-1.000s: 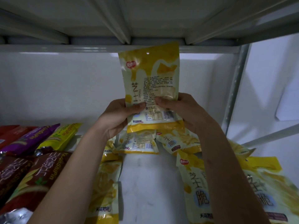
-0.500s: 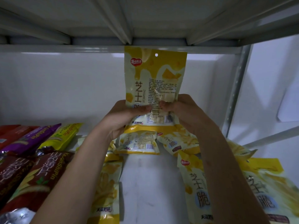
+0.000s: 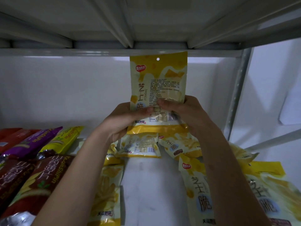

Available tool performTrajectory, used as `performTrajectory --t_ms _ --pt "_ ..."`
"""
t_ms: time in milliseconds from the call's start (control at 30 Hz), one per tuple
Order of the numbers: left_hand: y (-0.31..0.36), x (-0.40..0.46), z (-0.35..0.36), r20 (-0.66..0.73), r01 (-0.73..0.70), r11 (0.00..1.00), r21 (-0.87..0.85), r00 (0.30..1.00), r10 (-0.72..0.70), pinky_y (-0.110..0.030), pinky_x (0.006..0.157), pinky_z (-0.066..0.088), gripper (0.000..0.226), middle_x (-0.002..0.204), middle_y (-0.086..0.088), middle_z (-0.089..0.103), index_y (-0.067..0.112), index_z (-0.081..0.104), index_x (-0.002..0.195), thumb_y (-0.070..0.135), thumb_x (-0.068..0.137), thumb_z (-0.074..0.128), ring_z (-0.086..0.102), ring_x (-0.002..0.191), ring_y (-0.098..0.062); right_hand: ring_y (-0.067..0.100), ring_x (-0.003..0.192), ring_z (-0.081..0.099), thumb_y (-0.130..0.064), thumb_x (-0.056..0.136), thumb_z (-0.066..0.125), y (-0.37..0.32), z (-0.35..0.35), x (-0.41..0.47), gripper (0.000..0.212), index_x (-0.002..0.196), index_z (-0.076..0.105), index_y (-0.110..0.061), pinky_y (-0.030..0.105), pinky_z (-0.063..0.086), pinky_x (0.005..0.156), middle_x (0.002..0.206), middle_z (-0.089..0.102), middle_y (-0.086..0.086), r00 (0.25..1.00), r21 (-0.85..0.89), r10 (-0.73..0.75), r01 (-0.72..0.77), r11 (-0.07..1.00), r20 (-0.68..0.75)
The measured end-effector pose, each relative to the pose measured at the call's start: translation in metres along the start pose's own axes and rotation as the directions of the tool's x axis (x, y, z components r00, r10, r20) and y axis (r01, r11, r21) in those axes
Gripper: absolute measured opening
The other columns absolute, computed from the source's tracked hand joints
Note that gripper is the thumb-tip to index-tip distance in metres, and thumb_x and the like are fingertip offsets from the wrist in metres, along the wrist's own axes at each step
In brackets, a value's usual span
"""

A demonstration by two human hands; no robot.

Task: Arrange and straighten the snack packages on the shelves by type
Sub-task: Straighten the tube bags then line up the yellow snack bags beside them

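I hold a yellow and white cheese-snack bag (image 3: pixel 158 82) upright near the back of the shelf, its printed back facing me. My left hand (image 3: pixel 125 118) grips its lower left edge with the thumb across the front. My right hand (image 3: pixel 184 115) grips its lower right edge, thumb also on the front. Below the held bag, more yellow bags of the same kind lie flat: one (image 3: pixel 140 146) directly under it, one (image 3: pixel 179 146) to its right, one (image 3: pixel 198 191) in the right foreground and one (image 3: pixel 105 193) beside my left forearm.
Red, purple and yellow-green long snack packs (image 3: pixel 29 160) lie in a row at the left. A bare strip of white shelf board (image 3: pixel 151 190) runs between my forearms. The upper shelf's underside (image 3: pixel 146 22) hangs close overhead, and a metal upright (image 3: pixel 237 88) stands at right.
The held bag has shifted right and straightened from a slight tilt to upright. Both hands moved with it and keep their grip on its lower part.
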State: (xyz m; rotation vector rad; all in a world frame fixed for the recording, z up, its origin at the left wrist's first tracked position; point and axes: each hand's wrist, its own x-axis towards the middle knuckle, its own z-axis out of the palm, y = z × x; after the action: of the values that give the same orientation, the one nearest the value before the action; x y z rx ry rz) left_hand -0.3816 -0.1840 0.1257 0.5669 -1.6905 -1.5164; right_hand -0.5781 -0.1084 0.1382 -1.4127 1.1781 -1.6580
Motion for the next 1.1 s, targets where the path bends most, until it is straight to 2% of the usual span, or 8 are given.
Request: performTrajectory --t_ms 100,167,333,500,700,833,967,1100 --pt "-0.0026 0.0019 -0.0005 -0.066 -0.021 0.999 0.050 0.998 0.024 -0.045 0.099 0.058 0.056 0.117 -0.012 0.078 0.005 0.071 0.124 0.019 0.072 0.084 0.074 0.112 -0.032 0.020 0.095 0.079 -0.020 0.083 0.086 0.0002 0.0020 -0.0001 0.036 0.116 0.076 -0.011 0.034 0.064 0.082 0.105 0.081 0.004 0.999 -0.014 0.027 -0.027 1.000 0.024" --pt "-0.0022 0.0026 -0.0016 -0.087 -0.035 0.996 0.079 0.995 0.042 -0.048 0.103 0.056 0.053 0.116 -0.012 0.078 0.005 0.074 0.121 0.018 0.071 0.085 0.075 0.110 -0.032 0.019 0.100 0.078 -0.026 0.083 0.086 0.0000 0.0015 0.0008 0.041 0.120 0.075 -0.015 0.037 0.063 0.089 0.109 0.081 0.002 0.997 -0.032 0.052 -0.050 0.998 0.062" --pt "-0.0014 0.0045 -0.0031 -0.133 -0.044 0.990 0.136 0.989 0.062 -0.050 0.107 0.054 0.034 0.114 -0.008 0.079 0.008 0.075 0.117 0.006 0.084 0.081 0.075 0.109 -0.028 0.007 0.085 0.078 -0.022 0.084 0.085 0.0033 0.0014 0.0030 0.020 0.102 0.076 -0.020 0.023 0.060 0.074 0.091 0.081 -0.007 0.993 -0.137 0.071 -0.057 0.989 0.095" --pt "0.0008 0.0004 -0.0028 -0.035 -0.016 0.991 0.130 0.999 0.021 -0.044 0.106 0.054 0.050 0.119 -0.005 0.078 0.011 0.072 0.124 0.018 0.076 0.084 0.074 0.113 -0.024 0.021 0.102 0.078 -0.003 0.089 0.077 0.0063 0.0008 0.0039 0.027 0.115 0.077 -0.010 0.046 0.060 0.099 0.106 0.081 0.003 0.999 -0.105 0.046 -0.045 0.993 0.012" --pt "-0.0012 0.0016 -0.0019 -0.121 -0.002 0.984 0.180 0.992 0.024 -0.045 0.105 0.055 0.056 0.111 -0.004 0.080 0.012 0.075 0.116 0.027 0.063 0.089 0.076 0.107 -0.023 0.024 0.104 0.077 -0.006 0.092 0.074 0.0053 -0.0004 0.0029 0.031 0.122 0.074 -0.010 0.048 0.059 0.099 0.111 0.080 0.004 0.996 -0.070 0.082 -0.079 0.994 0.036" --pt "-0.0025 0.0023 -0.0057 -0.121 -0.005 0.993 0.121 0.992 0.020 -0.047 0.105 0.056 0.055 0.113 -0.008 0.079 0.010 0.074 0.119 0.028 0.069 0.087 0.076 0.107 -0.027 0.028 0.103 0.078 -0.020 0.088 0.081 0.0022 -0.0056 0.0032 0.035 0.121 0.074 -0.008 0.050 0.058 0.099 0.111 0.080 0.007 0.986 -0.039 0.150 -0.148 0.988 0.074" --pt "-0.0044 0.0039 -0.0044 -0.090 0.025 0.985 0.173 0.996 -0.009 -0.047 0.106 0.054 0.038 0.114 -0.004 0.079 0.014 0.074 0.122 0.018 0.085 0.082 0.076 0.109 -0.023 0.026 0.100 0.078 -0.014 0.085 0.084 0.0045 -0.0052 0.0019 0.033 0.116 0.076 -0.006 0.050 0.060 0.098 0.107 0.081 0.007 0.988 -0.098 0.153 -0.149 0.984 0.035" --pt "-0.0030 0.0032 -0.0073 -0.030 0.032 0.995 0.098 0.999 -0.029 -0.048 0.107 0.053 0.051 0.122 -0.008 0.077 0.011 0.070 0.128 0.022 0.081 0.083 0.073 0.115 -0.028 0.028 0.099 0.079 -0.015 0.079 0.087 0.0025 -0.0057 0.0014 0.037 0.113 0.077 -0.004 0.050 0.061 0.096 0.105 0.081 0.009 0.984 -0.041 0.178 -0.177 0.983 0.023"
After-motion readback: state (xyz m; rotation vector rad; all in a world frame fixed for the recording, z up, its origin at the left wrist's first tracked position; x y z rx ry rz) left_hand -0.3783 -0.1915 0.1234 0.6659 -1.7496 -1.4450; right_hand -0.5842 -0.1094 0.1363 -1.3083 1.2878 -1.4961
